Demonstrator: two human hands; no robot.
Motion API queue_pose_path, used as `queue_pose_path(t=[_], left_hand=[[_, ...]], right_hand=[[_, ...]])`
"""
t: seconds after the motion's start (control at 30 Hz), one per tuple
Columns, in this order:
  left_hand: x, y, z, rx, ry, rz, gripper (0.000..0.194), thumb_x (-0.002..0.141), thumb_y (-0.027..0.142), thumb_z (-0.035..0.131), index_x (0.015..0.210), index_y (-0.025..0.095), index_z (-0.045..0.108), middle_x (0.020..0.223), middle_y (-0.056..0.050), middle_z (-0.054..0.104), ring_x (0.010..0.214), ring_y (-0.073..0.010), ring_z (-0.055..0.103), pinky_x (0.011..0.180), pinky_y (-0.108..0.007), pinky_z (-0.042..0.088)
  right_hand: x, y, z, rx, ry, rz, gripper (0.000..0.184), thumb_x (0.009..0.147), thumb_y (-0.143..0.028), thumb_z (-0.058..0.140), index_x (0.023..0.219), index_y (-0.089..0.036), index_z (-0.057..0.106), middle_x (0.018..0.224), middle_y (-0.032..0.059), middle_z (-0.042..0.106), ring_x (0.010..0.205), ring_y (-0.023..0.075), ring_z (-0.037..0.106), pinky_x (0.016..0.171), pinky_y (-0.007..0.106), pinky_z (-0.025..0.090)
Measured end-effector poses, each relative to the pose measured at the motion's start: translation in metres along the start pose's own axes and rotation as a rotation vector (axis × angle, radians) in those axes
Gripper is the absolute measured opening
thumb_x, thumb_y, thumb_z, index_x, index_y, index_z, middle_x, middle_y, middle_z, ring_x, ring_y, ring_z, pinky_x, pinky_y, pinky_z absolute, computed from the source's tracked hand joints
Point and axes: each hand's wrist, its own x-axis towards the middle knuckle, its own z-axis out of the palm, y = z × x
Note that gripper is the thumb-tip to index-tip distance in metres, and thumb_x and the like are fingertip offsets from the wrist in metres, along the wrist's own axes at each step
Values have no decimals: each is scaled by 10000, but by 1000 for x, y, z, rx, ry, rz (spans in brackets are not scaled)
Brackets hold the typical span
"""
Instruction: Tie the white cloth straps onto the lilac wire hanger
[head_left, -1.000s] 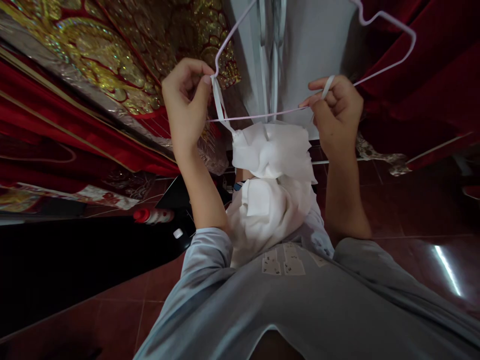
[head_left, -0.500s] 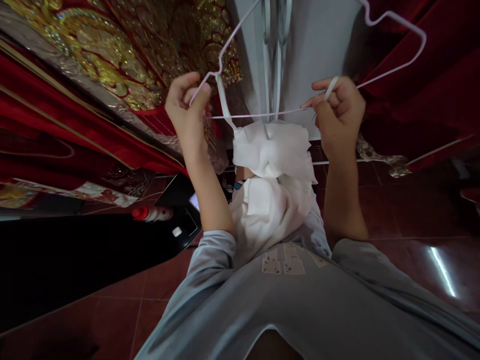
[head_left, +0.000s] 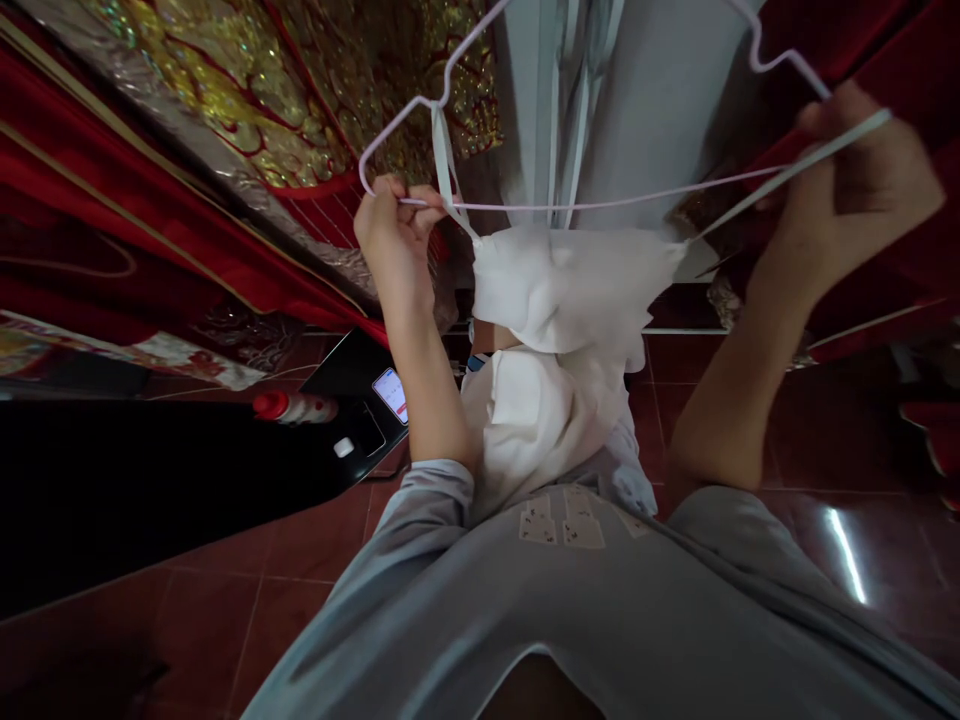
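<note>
My left hand [head_left: 401, 225] pinches the lower left corner of a pale pink hanger [head_left: 585, 206]. One thin strap of a white garment [head_left: 577, 285] loops over the hanger's left notch, close to that hand. At the right, my right hand [head_left: 862, 175] is closed, with the other white strap [head_left: 795, 175] pulled taut across its fingers near the hanger's right end. Between the hands the garment hangs below the bar, its ruffled top edge stretched and its lower part bunched against my front.
Red and gold sequined garments [head_left: 300, 90] hang at the left, dark red cloth [head_left: 885, 60] at the right. On a black table [head_left: 150, 500] lie a red-capped bottle [head_left: 292, 407], a lit phone [head_left: 391, 394] and a small white case [head_left: 343, 447]. Red tiles [head_left: 300, 540] cover the floor.
My right hand has moved right and up, drawing its strap tight and widening the garment's top. My left hand has shifted from the hanger's sloping arm down to its lower corner.
</note>
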Motion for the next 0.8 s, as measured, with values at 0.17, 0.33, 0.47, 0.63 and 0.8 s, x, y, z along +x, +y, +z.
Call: queue_pose_path(t=[0.17, 0.33, 0.47, 0.63, 0.8], left_hand=[[-1, 6, 3, -49, 19, -64, 446, 1158, 169, 187, 791, 221, 433, 652, -17, 562, 661, -178, 552, 701, -291, 514], [-2, 5, 5, -63, 25, -68, 451, 1153, 155, 174, 786, 221, 427, 659, -20, 546, 684, -179, 542, 713, -290, 510], [-4, 6, 5, -31, 43, -25, 473, 1157, 180, 181, 764, 222, 440, 671, -30, 543, 675, -179, 561, 724, -299, 504], [-7, 5, 6, 15, 18, 4, 520, 1147, 132, 205, 711, 229, 473, 657, -23, 581, 614, -172, 568, 712, -286, 502], [-8, 3, 8, 1, 46, -6, 533, 1148, 145, 198, 705, 228, 482, 653, -20, 582, 612, -171, 586, 719, -298, 501]], right_hand=[[22, 21, -25, 3, -69, 111, 429, 753, 85, 636, 907, -289, 777, 848, -84, 708, 839, 61, 685, 838, 188, 536], [36, 16, -17, 62, -325, 63, 350, 764, -10, 704, 975, -279, 781, 897, -2, 727, 804, 128, 676, 782, 257, 537], [48, 7, 3, 50, -406, 1, 292, 733, -13, 682, 885, -247, 765, 807, 9, 697, 706, 119, 616, 673, 258, 466], [53, 7, 21, -29, -405, -89, 326, 603, 69, 638, 809, -178, 696, 682, -28, 565, 595, 75, 467, 609, 239, 360], [51, 11, 21, -182, -431, -115, 454, 554, 69, 661, 904, -219, 690, 765, -21, 579, 668, 106, 481, 629, 249, 350]])
